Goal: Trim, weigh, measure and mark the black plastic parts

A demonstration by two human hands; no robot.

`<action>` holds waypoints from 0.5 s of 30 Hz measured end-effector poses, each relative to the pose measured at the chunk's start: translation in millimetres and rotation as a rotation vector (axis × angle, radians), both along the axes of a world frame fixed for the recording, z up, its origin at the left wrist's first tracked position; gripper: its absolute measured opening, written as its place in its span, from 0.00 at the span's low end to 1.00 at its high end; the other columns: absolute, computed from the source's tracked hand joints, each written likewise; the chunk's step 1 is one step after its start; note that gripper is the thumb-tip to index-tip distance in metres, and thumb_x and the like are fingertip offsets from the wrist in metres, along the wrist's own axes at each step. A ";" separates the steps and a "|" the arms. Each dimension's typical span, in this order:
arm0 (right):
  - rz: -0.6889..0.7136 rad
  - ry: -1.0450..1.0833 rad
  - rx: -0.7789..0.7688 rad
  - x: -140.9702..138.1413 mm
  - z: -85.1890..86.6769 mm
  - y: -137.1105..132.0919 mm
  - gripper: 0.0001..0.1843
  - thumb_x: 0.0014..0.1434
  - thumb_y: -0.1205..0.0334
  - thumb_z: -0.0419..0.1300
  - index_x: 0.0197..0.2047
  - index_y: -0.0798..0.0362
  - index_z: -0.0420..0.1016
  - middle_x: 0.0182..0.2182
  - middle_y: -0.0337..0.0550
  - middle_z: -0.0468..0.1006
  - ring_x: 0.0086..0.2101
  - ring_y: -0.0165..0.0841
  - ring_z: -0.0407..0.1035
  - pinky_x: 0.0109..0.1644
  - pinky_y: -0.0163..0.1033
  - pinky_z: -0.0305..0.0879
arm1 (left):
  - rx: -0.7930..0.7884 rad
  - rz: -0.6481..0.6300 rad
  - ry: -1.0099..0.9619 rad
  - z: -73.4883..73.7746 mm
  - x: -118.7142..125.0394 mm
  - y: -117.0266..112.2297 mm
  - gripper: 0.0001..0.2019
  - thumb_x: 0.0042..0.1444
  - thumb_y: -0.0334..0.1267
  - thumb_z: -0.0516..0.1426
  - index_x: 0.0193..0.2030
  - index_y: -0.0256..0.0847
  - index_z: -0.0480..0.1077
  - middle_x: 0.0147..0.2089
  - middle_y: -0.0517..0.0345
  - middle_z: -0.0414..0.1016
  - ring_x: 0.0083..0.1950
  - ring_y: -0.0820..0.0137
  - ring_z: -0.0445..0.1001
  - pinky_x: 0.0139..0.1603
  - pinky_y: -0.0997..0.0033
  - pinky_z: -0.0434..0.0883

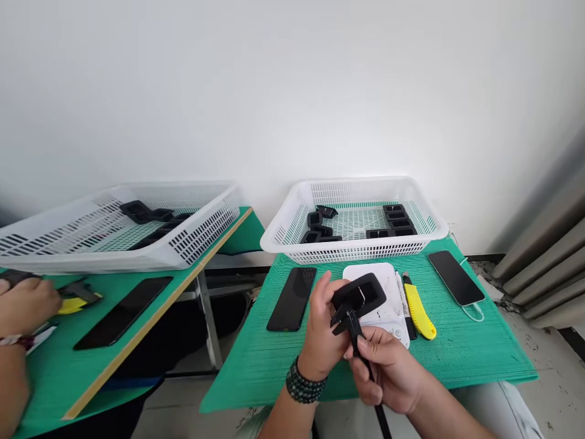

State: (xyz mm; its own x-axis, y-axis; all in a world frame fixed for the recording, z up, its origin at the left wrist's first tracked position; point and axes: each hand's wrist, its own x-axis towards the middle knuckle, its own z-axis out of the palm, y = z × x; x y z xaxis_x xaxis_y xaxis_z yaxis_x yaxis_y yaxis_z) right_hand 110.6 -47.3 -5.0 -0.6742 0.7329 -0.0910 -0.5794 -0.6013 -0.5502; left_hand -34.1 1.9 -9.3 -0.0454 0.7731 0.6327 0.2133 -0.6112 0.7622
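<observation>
My left hand [322, 326], with a dark bead bracelet on its wrist, is closed on a black rectangular rubber part [361, 294] held above the green mat. My right hand [388, 366] grips a black-handled tool [354, 326] whose tip touches the part's lower edge. Under the part lies a white flat device [388, 305]. Behind it stands a white plastic basket [356, 244] holding several similar black parts.
A black phone [292, 299] lies left of my hands, a yellow utility knife [418, 311] to the right, and another phone [456, 277] with a white cable far right. At the left table, another person's hand [27, 302] works by a second basket [123, 235] and a phone [123, 311].
</observation>
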 end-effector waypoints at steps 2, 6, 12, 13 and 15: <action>-0.022 -0.020 -0.016 -1.5 -0.3 -2.4 0.28 0.54 0.39 0.74 0.29 0.56 0.74 0.12 0.30 0.66 0.09 0.21 0.51 0.14 0.30 0.48 | 0.039 -0.015 0.044 1.3 2.3 -2.2 0.43 0.56 0.33 0.64 0.75 0.54 0.50 0.53 0.51 0.80 0.51 0.60 0.82 0.49 0.56 0.81; -0.025 -0.054 -0.049 -6.8 -2.4 -4.5 0.34 0.53 0.32 0.72 0.23 0.56 0.71 0.08 0.30 0.61 0.08 0.22 0.49 0.14 0.31 0.47 | 0.098 0.010 0.103 7.9 5.5 -2.9 0.45 0.57 0.34 0.66 0.76 0.56 0.48 0.52 0.53 0.80 0.50 0.61 0.82 0.48 0.58 0.81; -0.003 0.029 -0.096 -6.9 0.6 -2.5 0.30 0.57 0.34 0.70 0.29 0.56 0.75 0.13 0.31 0.68 0.10 0.22 0.52 0.16 0.31 0.51 | 0.017 -0.009 0.056 12.3 5.9 0.1 0.46 0.58 0.37 0.67 0.76 0.60 0.46 0.52 0.54 0.79 0.47 0.63 0.82 0.41 0.64 0.82; 0.023 0.057 -0.103 -5.4 1.8 -2.2 0.27 0.58 0.38 0.71 0.32 0.57 0.76 0.15 0.32 0.70 0.11 0.22 0.54 0.16 0.31 0.52 | 0.037 0.004 0.064 12.7 4.7 0.3 0.45 0.58 0.37 0.68 0.76 0.59 0.47 0.52 0.54 0.79 0.47 0.62 0.82 0.43 0.62 0.82; 0.069 0.107 -0.104 -2.6 3.2 -2.2 0.22 0.59 0.45 0.72 0.37 0.58 0.78 0.18 0.34 0.74 0.12 0.23 0.57 0.16 0.31 0.53 | 0.090 0.042 0.095 13.6 2.2 0.1 0.44 0.59 0.39 0.68 0.76 0.60 0.49 0.51 0.55 0.79 0.47 0.62 0.82 0.49 0.57 0.82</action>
